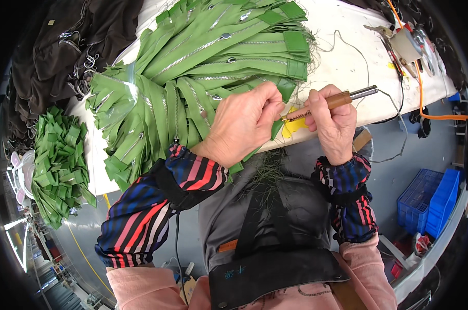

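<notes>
A large heap of green zipper strips [192, 57] with silver teeth covers the middle of the white table [347, 57]. A clear band [133, 85] wraps part of the bundle on its left. My left hand [244, 121] is closed in a pinch at the heap's near right edge, on the end of a green zipper strip [277, 127] that is mostly covered by the fingers. My right hand [333, 121] is closed around a corded thread-burning pen [341, 99] with a wooden handle and a metal end. Its thin tip points left, close to my left fingertips.
Dark garments [42, 57] with zippers lie at the left. More green strips [60, 165] hang beside the table. Loose green threads [272, 168] cling to my dark apron [265, 217]. A tape roll [405, 45] and an orange cable [425, 103] are at the right, above blue crates [425, 201].
</notes>
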Demonstrator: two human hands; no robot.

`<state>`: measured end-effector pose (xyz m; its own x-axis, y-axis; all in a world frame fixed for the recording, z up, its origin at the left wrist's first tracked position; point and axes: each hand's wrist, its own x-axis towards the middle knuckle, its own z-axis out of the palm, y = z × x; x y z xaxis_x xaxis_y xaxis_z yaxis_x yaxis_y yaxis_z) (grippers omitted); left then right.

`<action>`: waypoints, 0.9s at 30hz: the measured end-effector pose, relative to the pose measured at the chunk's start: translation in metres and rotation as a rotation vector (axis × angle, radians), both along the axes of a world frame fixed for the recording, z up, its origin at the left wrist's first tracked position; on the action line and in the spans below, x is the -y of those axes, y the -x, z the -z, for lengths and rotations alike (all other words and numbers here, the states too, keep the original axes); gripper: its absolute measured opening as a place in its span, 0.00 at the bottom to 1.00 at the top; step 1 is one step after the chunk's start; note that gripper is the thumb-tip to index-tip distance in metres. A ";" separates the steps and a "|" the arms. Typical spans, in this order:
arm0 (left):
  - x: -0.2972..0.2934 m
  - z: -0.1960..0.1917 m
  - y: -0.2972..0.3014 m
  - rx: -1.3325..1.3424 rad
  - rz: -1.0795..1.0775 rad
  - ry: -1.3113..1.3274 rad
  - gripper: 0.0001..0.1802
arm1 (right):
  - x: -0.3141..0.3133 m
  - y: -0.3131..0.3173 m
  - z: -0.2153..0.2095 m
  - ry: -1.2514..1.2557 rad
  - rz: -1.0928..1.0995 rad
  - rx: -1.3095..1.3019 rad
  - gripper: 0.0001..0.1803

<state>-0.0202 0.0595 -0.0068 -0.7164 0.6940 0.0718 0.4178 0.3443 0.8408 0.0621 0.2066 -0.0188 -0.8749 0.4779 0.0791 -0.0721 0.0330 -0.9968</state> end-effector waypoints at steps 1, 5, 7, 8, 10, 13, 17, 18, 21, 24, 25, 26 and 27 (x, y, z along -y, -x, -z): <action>0.000 0.000 0.000 0.000 -0.002 0.000 0.06 | 0.000 0.000 0.000 0.000 -0.002 0.000 0.11; 0.001 -0.003 0.000 0.004 -0.004 0.013 0.06 | 0.001 0.000 -0.001 0.012 -0.003 -0.017 0.11; 0.000 -0.004 0.000 0.003 -0.002 0.020 0.06 | 0.000 0.000 0.000 0.011 0.000 -0.014 0.11; 0.000 -0.007 0.000 0.031 0.006 0.065 0.05 | 0.000 0.000 0.000 0.011 0.000 -0.008 0.11; 0.001 -0.009 0.000 0.055 0.009 0.112 0.06 | 0.001 0.000 -0.001 0.014 -0.005 -0.005 0.11; 0.001 -0.003 0.000 0.029 -0.008 0.024 0.05 | 0.001 0.000 0.000 0.003 -0.001 0.001 0.11; 0.003 -0.001 -0.001 0.069 0.020 -0.038 0.04 | 0.000 0.000 0.004 0.038 0.031 -0.005 0.10; 0.008 -0.007 -0.003 0.092 0.033 -0.074 0.04 | 0.001 0.000 0.001 0.080 0.046 -0.038 0.10; 0.032 -0.030 -0.011 -0.009 0.292 0.107 0.02 | 0.000 0.003 0.000 0.116 0.148 -0.086 0.11; 0.039 -0.025 -0.027 -0.194 0.404 0.145 0.11 | -0.001 0.004 0.002 0.165 0.160 -0.122 0.12; 0.037 -0.023 -0.030 -0.294 0.368 0.167 0.13 | -0.002 0.004 0.001 0.167 0.156 -0.126 0.12; 0.035 -0.021 -0.033 -0.393 0.331 0.190 0.15 | -0.004 0.003 0.001 0.178 0.167 -0.113 0.13; 0.032 -0.021 -0.034 -0.394 0.329 0.191 0.15 | -0.006 0.002 0.000 0.187 0.181 -0.099 0.13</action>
<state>0.0139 0.0277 0.0137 -0.4040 0.9037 0.1420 0.7997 0.2735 0.5344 0.0602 0.2121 -0.0191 -0.7662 0.6403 0.0554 -0.1792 -0.1300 -0.9752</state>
